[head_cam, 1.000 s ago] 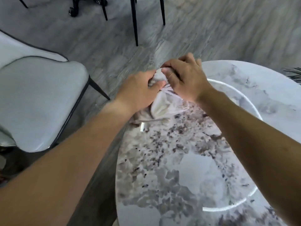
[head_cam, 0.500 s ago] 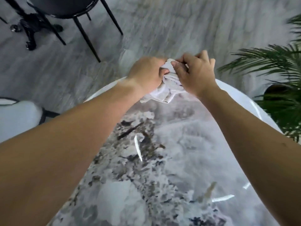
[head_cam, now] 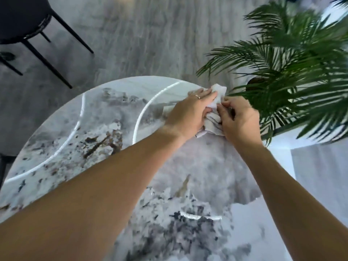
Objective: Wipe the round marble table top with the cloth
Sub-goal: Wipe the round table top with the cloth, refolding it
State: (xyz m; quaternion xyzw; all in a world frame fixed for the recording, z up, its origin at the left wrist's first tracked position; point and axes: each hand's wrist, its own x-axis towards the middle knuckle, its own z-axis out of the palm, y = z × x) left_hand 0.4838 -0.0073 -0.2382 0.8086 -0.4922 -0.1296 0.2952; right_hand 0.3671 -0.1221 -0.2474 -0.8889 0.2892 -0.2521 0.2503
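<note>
The round marble table top (head_cam: 105, 117), grey and white with dark flecks, fills the lower middle of the head view. A crumpled white cloth (head_cam: 216, 108) lies at the table's far right edge. My left hand (head_cam: 190, 112), with a ring on one finger, lies flat on the cloth's left part with fingers stretched over it. My right hand (head_cam: 237, 121) pinches the cloth's right side between thumb and fingers. Both hands cover much of the cloth.
A green palm plant (head_cam: 293, 72) in a pot stands right beside the table's far right edge, its fronds close to my right hand. A dark chair (head_cam: 24, 21) with thin black legs stands at the far left on the grey floor. A white surface (head_cam: 320, 178) lies to the right.
The view has swung to the right along the table. Both hands have carried the cloth from the far edge to the far right edge, and my left hand now lies flat on it.
</note>
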